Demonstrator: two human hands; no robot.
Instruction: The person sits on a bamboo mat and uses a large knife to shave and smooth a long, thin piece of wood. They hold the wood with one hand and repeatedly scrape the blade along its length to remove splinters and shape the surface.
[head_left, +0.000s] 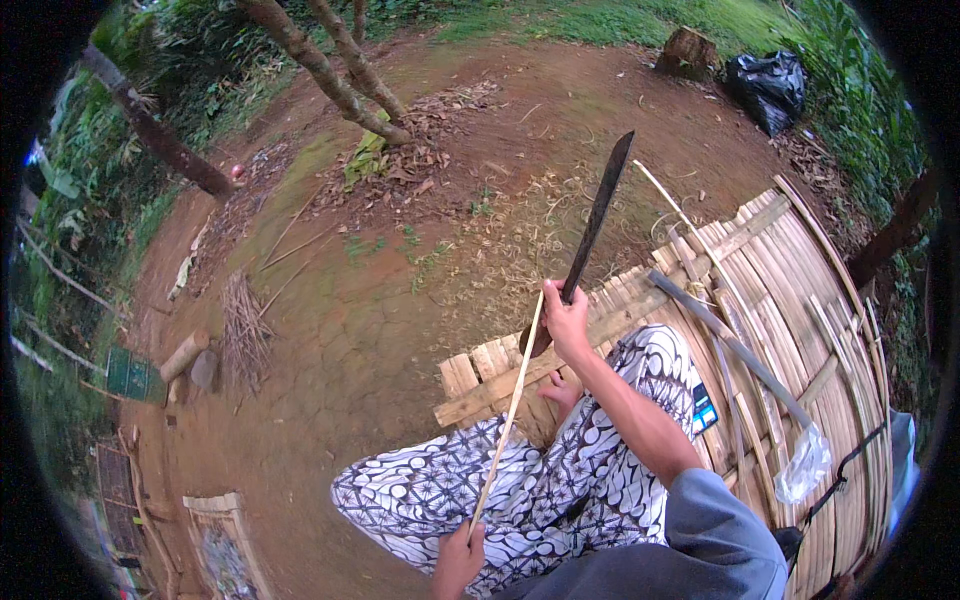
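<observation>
My right hand point(566, 322) grips the handle of a long dark machete point(600, 213), its blade pointing up and away over the dirt. My left hand point(458, 556), near the bottom edge, pinches the lower end of a thin pale bamboo strip point(508, 420). The strip runs up diagonally to the right hand, where its top meets the machete's handle end. Below both hands lie my legs in black-and-white patterned cloth point(520, 480). I sit on a slatted bamboo platform point(790, 300).
Long bamboo strips point(690, 225) and a grey flat bar point(730, 345) lie on the platform, with a clear plastic bag point(803, 465) beside them. Bare brown dirt point(340, 330) spreads left. Tree trunks point(345, 70), a stump point(688, 50) and a black bag point(768, 88) stand farther off.
</observation>
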